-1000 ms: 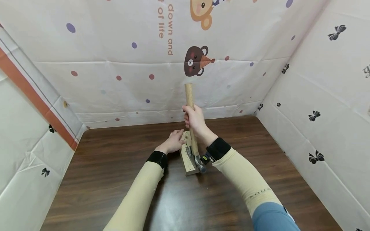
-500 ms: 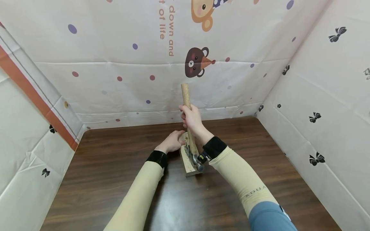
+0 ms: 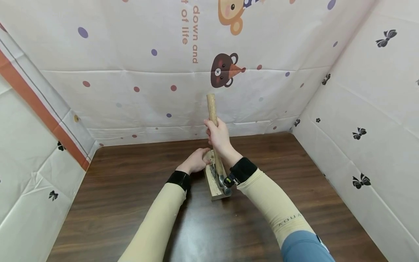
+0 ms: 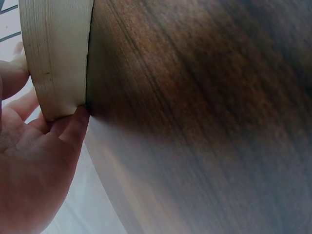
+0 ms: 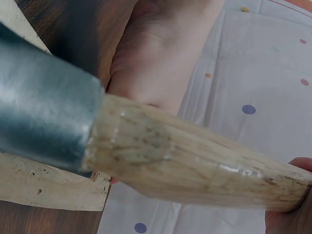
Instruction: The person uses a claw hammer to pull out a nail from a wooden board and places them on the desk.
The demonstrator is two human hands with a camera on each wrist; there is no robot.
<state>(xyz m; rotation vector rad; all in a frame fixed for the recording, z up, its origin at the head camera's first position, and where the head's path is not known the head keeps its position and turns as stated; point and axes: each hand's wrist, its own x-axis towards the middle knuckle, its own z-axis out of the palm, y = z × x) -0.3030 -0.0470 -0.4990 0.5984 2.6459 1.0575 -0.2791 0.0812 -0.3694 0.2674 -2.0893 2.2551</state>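
A pale wooden block lies on the dark table with its long side running away from me. At its far end my left hand grips it, fingers wrapped round the end face of the wooden block in the left wrist view. My right hand holds a claw hammer by its wooden handle, which points up and away. The steel head is low, over the near part of the block, claw side toward the block's left. Contact between claw and block is too small to tell. The hammer handle fills the right wrist view.
The brown wood-grain table extends around the block. A white printed sheet rises behind the table's back edge. Similar white sheets with bow prints stand at the right, and another sheet is at the left.
My right hand has shifted slightly left, and the hammer has moved left with it, its head now over the block. My left hand stays at the block's far end.
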